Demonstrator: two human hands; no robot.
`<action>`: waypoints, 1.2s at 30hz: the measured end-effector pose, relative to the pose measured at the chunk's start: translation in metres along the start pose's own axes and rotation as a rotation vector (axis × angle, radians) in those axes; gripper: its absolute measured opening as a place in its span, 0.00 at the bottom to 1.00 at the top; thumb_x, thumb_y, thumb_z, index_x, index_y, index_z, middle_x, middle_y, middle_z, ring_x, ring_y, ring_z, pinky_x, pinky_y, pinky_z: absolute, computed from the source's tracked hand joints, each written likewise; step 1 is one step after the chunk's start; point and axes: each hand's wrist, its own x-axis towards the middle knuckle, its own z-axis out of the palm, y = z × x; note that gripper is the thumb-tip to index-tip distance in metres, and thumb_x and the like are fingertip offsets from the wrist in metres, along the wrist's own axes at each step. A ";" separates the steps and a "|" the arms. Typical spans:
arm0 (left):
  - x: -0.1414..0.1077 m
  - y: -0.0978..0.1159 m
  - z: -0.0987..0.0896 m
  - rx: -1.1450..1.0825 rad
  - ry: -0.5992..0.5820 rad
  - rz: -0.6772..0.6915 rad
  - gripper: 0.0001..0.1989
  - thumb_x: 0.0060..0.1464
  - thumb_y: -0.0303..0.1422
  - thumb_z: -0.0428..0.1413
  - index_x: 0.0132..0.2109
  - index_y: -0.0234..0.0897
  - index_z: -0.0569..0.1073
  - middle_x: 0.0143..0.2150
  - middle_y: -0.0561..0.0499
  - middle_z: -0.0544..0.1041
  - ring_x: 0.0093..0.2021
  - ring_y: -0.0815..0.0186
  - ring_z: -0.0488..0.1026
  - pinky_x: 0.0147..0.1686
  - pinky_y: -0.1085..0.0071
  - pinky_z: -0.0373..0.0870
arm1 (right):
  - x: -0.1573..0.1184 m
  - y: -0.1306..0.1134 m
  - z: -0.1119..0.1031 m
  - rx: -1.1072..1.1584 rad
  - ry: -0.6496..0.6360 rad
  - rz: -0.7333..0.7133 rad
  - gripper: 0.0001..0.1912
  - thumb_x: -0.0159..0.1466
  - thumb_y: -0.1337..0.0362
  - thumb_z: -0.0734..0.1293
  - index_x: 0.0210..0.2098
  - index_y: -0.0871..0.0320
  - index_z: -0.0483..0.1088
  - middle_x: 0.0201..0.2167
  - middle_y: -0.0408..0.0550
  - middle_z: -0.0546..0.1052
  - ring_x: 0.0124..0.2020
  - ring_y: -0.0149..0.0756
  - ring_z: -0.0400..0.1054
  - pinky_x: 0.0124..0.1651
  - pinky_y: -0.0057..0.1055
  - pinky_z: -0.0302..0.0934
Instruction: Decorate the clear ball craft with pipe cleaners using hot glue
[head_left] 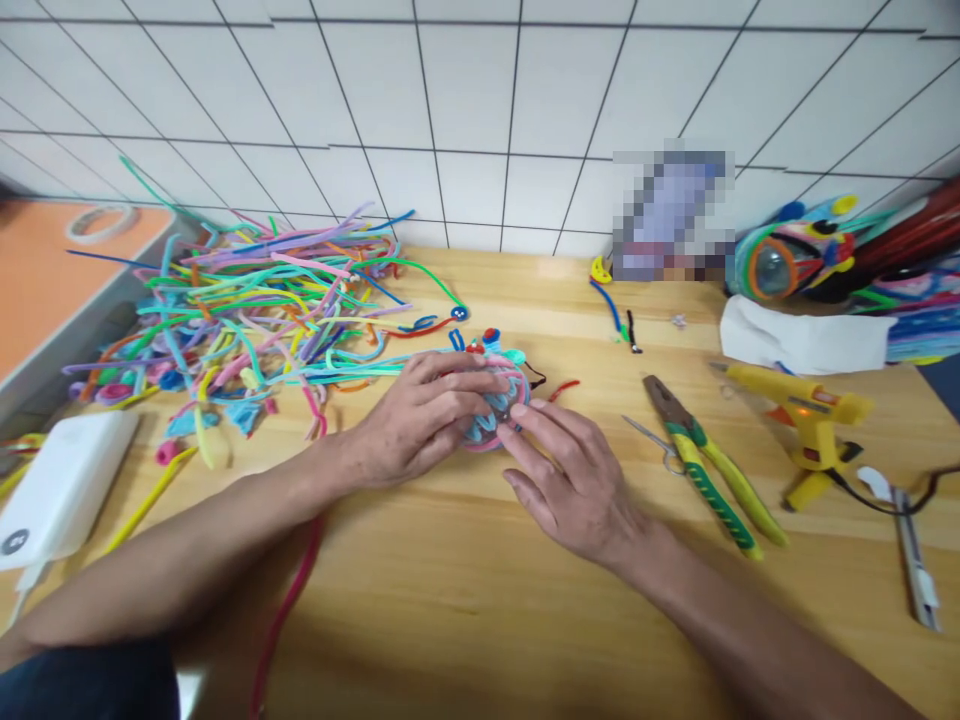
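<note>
A round pipe-cleaner piece (pixel 495 432) with a pink rim and light-blue loops lies in front of me. My left hand (pixel 442 410) is closed over its left side, fingers curved across it, with the thumb hidden. From the right, my right hand (pixel 566 470) touches the piece's edge with its fingertips; its fingers are apart, the thumb stands off, and it grips nothing visible. Small blue, red and mint bits (pixel 495 343) show just behind the piece. The underside of the piece is covered by my hands.
A heap of coloured pipe cleaners (pixel 247 300) spreads at the left, beside a white power bank (pixel 67 480). Right of my hands lie small scissors (pixel 667 452), pliers (pixel 705 460), a yellow glue gun (pixel 814 410) and a craft knife (pixel 915 565). A tiled wall (pixel 465 120) bounds the back.
</note>
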 end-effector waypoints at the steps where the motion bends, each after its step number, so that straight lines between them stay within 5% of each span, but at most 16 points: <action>1: 0.000 0.000 0.000 -0.001 0.003 0.004 0.11 0.73 0.26 0.51 0.57 0.41 0.73 0.66 0.43 0.83 0.71 0.56 0.73 0.69 0.52 0.72 | 0.000 0.000 0.000 -0.005 0.000 -0.006 0.34 0.73 0.68 0.71 0.76 0.55 0.64 0.63 0.55 0.81 0.69 0.48 0.71 0.70 0.47 0.73; 7: -0.001 -0.001 -0.001 -0.039 -0.015 -0.023 0.12 0.73 0.26 0.52 0.57 0.42 0.74 0.66 0.44 0.83 0.72 0.56 0.73 0.70 0.52 0.71 | 0.000 -0.001 -0.002 0.092 0.025 0.049 0.32 0.72 0.68 0.72 0.74 0.51 0.67 0.64 0.56 0.79 0.67 0.51 0.73 0.66 0.51 0.75; 15: 0.001 0.000 -0.001 0.000 0.008 0.014 0.11 0.72 0.24 0.50 0.55 0.41 0.71 0.65 0.44 0.84 0.70 0.58 0.74 0.68 0.53 0.72 | 0.006 -0.004 -0.008 0.463 0.222 0.419 0.11 0.71 0.74 0.70 0.44 0.50 0.71 0.39 0.45 0.80 0.39 0.36 0.78 0.42 0.36 0.76; 29: 0.001 -0.001 0.001 0.003 0.012 0.014 0.11 0.73 0.25 0.50 0.55 0.42 0.71 0.65 0.45 0.84 0.70 0.56 0.74 0.67 0.53 0.72 | 0.004 0.001 -0.011 0.552 0.177 0.662 0.10 0.72 0.69 0.66 0.48 0.52 0.78 0.36 0.41 0.81 0.33 0.32 0.74 0.36 0.29 0.69; 36: -0.001 -0.002 0.006 -0.014 0.024 0.003 0.09 0.75 0.28 0.50 0.56 0.43 0.72 0.65 0.45 0.83 0.71 0.55 0.73 0.67 0.52 0.70 | 0.010 0.001 -0.011 0.652 0.245 0.839 0.08 0.69 0.68 0.65 0.42 0.53 0.76 0.24 0.35 0.67 0.24 0.30 0.59 0.28 0.27 0.57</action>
